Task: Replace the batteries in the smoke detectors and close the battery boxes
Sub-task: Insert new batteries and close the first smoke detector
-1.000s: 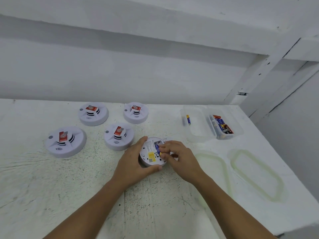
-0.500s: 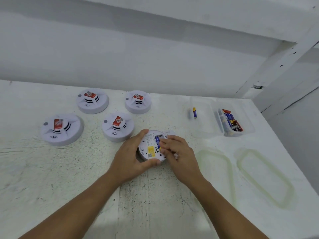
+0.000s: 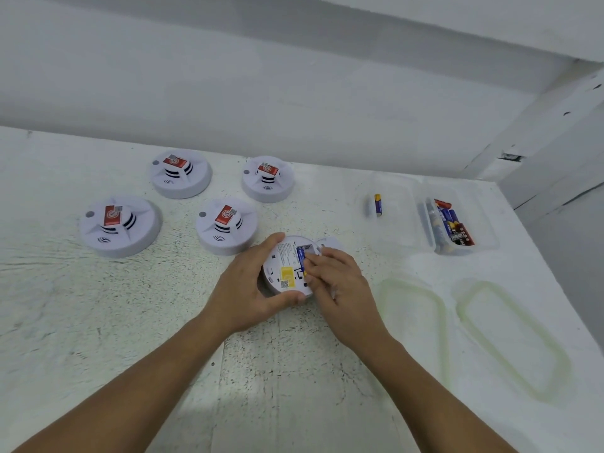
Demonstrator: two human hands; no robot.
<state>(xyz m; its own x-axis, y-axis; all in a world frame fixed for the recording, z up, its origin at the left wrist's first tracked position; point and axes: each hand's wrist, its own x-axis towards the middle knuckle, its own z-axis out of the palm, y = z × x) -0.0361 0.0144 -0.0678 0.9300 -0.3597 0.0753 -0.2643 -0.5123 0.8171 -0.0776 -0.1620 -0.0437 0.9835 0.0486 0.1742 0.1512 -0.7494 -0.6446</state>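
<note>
On the left of the white worktop point(image 3: 98, 322) four smoke detectors point(image 3: 120, 225) stand face up, two in front and two behind, each one with a red label on top. To the right of them my left hand point(image 3: 248, 289) grips the fifth detector point(image 3: 287, 269), which lies on its face, with the thumb at the near rim and the fingers at the far rim. Its battery box is open. My right hand point(image 3: 340, 289) has bent fingers, and their tips hold a blue battery point(image 3: 301, 255) in this box. Further right a clear container point(image 3: 402, 223) holds a single battery point(image 3: 378, 204), and touching it a second container point(image 3: 483, 230) holds several batteries point(image 3: 452, 228). Nearer to me, two clear lids point(image 3: 510, 335) lie flat side by side.
</note>
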